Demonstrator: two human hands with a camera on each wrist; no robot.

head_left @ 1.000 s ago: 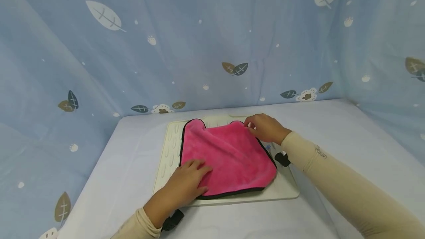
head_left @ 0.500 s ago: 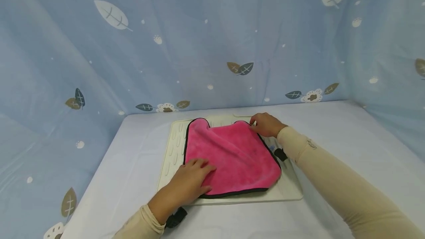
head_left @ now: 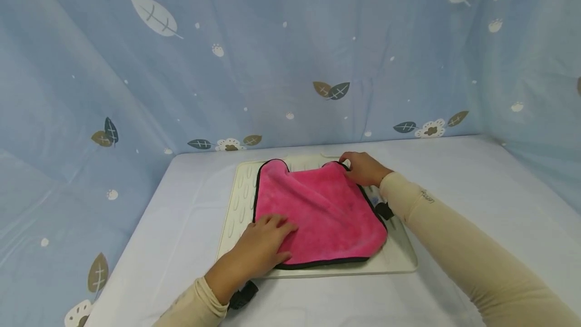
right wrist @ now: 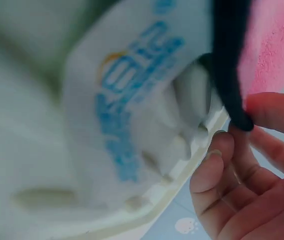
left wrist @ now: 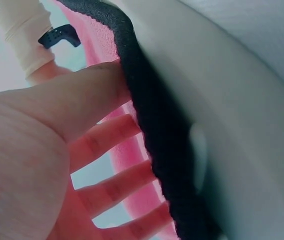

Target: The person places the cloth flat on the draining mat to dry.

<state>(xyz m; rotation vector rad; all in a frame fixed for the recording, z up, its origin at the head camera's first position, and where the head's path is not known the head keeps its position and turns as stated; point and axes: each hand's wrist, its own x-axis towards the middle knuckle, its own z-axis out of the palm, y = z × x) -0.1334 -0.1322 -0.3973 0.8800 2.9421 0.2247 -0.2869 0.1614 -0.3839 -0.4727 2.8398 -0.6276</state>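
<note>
One pink cloth (head_left: 313, 211) with a black hem (head_left: 317, 263) is lying over most of the ribbed tray (head_left: 242, 193), leaving the tray's left strip bare. Left hand (head_left: 263, 246) is resting loosely on the cloth at the tray's near left, fingers spread, gripping nothing; probably serving to steady that side. Right hand (head_left: 363, 168) is pinching the hem at the tray's far right, presumably for control of that corner. Relative to the pinch, the cloth is spreading leftward and toward the tray's near edge. White label (right wrist: 131, 90) with blue lettering is showing above the tray's right part; attachment: cannot tell. White tabletop (head_left: 476, 175) is surrounding the tray; leaf-print curtain (head_left: 272, 54) is hanging beyond it.
</note>
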